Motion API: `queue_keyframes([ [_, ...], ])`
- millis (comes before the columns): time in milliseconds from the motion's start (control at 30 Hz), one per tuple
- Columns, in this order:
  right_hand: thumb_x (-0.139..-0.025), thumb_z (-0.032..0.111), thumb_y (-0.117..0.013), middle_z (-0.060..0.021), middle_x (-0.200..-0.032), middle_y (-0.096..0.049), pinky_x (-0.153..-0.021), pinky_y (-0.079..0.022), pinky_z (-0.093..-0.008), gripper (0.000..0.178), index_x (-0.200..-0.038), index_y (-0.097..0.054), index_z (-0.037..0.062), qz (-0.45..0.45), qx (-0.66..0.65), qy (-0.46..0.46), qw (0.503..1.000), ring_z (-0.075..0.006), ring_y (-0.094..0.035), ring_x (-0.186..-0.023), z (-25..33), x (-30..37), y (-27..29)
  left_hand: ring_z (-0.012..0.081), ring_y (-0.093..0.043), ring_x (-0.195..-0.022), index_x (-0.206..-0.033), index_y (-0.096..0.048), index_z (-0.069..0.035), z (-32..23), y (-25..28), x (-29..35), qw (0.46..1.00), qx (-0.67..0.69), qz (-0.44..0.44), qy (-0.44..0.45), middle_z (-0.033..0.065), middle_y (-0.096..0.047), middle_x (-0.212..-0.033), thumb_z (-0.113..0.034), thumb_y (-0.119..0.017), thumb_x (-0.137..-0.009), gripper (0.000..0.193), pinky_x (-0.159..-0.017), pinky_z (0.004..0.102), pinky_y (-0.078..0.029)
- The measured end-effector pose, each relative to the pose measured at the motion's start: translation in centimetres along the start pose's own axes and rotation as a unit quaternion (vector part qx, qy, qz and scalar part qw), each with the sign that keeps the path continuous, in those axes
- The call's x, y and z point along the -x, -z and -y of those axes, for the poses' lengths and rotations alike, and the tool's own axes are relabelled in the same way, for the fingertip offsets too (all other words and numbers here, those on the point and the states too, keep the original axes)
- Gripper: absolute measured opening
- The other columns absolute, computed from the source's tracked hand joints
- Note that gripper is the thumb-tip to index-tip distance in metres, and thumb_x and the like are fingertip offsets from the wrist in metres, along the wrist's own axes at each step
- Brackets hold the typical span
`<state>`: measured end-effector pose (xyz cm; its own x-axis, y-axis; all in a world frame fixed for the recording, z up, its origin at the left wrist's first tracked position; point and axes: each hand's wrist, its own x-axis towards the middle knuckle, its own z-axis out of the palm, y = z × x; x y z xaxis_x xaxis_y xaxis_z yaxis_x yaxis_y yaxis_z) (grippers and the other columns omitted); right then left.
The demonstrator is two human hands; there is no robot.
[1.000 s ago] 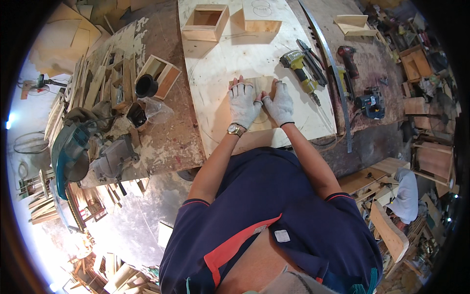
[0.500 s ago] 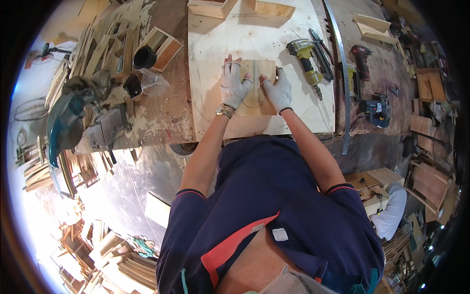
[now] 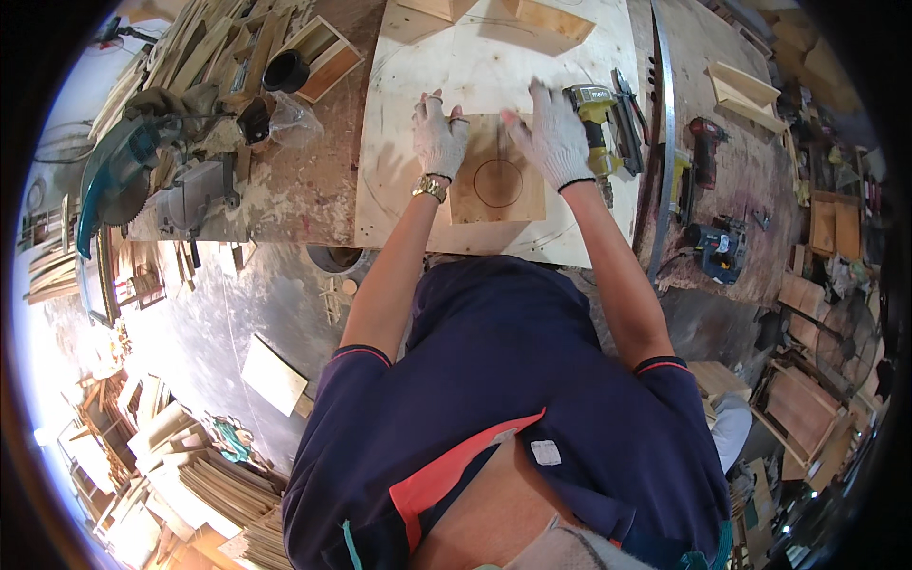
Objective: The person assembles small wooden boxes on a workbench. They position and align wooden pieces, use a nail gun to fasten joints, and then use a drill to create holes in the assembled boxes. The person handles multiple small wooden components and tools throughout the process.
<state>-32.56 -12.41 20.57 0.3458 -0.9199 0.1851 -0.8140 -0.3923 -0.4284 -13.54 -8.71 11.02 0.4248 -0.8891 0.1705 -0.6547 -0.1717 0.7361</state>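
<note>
A pale wooden piece (image 3: 499, 211) with a dark circle drawn on it lies in front of me on a light plywood sheet (image 3: 399, 214). My left hand (image 3: 441, 135), in a white knit glove with bare fingertips, is at the upper left edge of the piece, its fingers apart. My right hand (image 3: 557, 141), in a matching glove, is over the upper right edge, thumb and fingers spread and slightly blurred. Neither hand is closed around anything. I cannot tell whether they touch the wood. A yellow-green air nailer (image 3: 593, 106) lies just right of my right hand.
A black tool (image 3: 627, 123) lies beside the nailer. Farther right are a long metal ruler (image 3: 664, 142), a red drill (image 3: 705, 152) and a blue jigsaw (image 3: 719, 249). On the left stand a teal circular saw (image 3: 119, 171) and a wooden box (image 3: 332, 71). Open wooden frames (image 3: 551, 27) sit at the back.
Both hands have moved apart toward the edges of the wooden piece, uncovering the drawn circle. My right hand has lifted its fingers and shifted toward the nailer. The view has shifted slightly.
</note>
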Motion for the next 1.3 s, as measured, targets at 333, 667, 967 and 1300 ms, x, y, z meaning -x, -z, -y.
queue_keyframes([
  [333,-0.1,0.046,-0.058,-0.0239,-0.167,-0.032,-0.123,-0.019,-0.0682,0.075,-0.161,-0.038,0.0056,-0.045,0.042,0.086,0.994,-0.0467,-0.027,-0.155,0.9,3.8,-8.1,0.0467,-0.067,-0.107,-0.13,-0.059,-0.006,0.6,-2.3,0.4,0.998,0.01,0.055,0.028,0.026,-0.067,-0.121,-0.035,-0.054,-0.106,0.039,-0.087,0.054,-0.054],
  [667,-0.088,0.04,-0.072,-0.0254,-0.161,-0.039,-0.124,-0.022,-0.066,0.075,-0.151,-0.049,0.0082,-0.006,0.03,0.076,0.997,-0.0463,-0.032,-0.152,1.4,4.4,-9.1,0.0437,-0.069,-0.106,-0.126,-0.06,-0.006,1.9,-1.2,0.6,0.997,0.032,0.05,0.051,0.0223,-0.073,-0.117,-0.041,-0.05,-0.108,0.041,-0.087,0.051,-0.054],
  [967,-0.068,0.026,-0.083,-0.014,-0.124,-0.062,-0.108,-0.042,-0.0546,0.052,-0.115,-0.068,0.0108,-0.02,0.005,0.127,0.992,-0.0363,-0.057,-0.118,1.2,4.8,-7.7,0.0505,-0.062,-0.086,-0.099,-0.05,-0.005,1.0,-0.7,0.3,0.994,0.008,0.093,0.061,0.0267,-0.064,-0.09,-0.044,-0.049,-0.108,0.04,-0.073,0.0559,-0.047],
  [1300,-0.066,0.027,-0.086,-0.0124,-0.119,-0.062,-0.097,-0.046,-0.0464,0.053,-0.112,-0.068,0.0091,-0.039,0.006,0.134,0.99,-0.0328,-0.058,-0.115,1.6,5.0,-7.2,0.0515,-0.062,-0.08,-0.097,-0.052,-0.006,1.8,-0.9,0.1,0.995,0.015,0.086,0.053,0.0285,-0.064,-0.082,-0.044,-0.048,-0.108,0.04,-0.068,0.0573,-0.047],
])
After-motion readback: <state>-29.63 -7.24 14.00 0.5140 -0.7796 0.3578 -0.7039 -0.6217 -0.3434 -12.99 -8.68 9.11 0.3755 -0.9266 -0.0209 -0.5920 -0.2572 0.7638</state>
